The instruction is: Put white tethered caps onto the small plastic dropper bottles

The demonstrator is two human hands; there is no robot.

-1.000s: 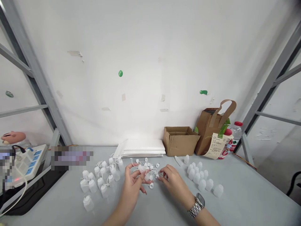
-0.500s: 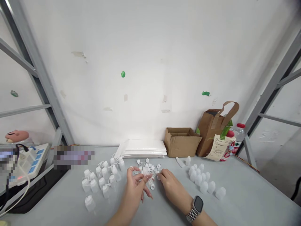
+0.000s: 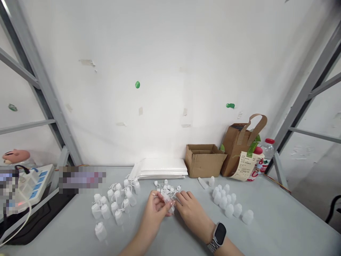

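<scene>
Left hand: positioned [image 3: 155, 210] at the table centre; a small translucent bottle [image 3: 168, 203] is held between curled fingers and thumb.
Right hand: placed [image 3: 189, 210] beside the bottle, palm down, fingers bent and close together; whether anything is pinched cannot be told, as the fingertips are partly hidden.
Bottle: tilted, located between the two hands, its lower part near the right fingertips; details blurred.
White caps: scattered [image 3: 166, 182] in a loose cluster just beyond the hands, some with thin straps.
Capped bottles: grouped [image 3: 100, 231] on the left of the table, mostly upright.
Rounded translucent pieces: grouped [image 3: 247, 216] on the right of the table.
Table: grey surface [image 3: 186, 241].
Rear edge: white flat stack [image 3: 160, 169], open cardboard box [image 3: 205, 164] and brown paper bag [image 3: 231, 151] lined up from left to right.
Wrist: metal-banded watch [image 3: 220, 233] worn on the right.
</scene>
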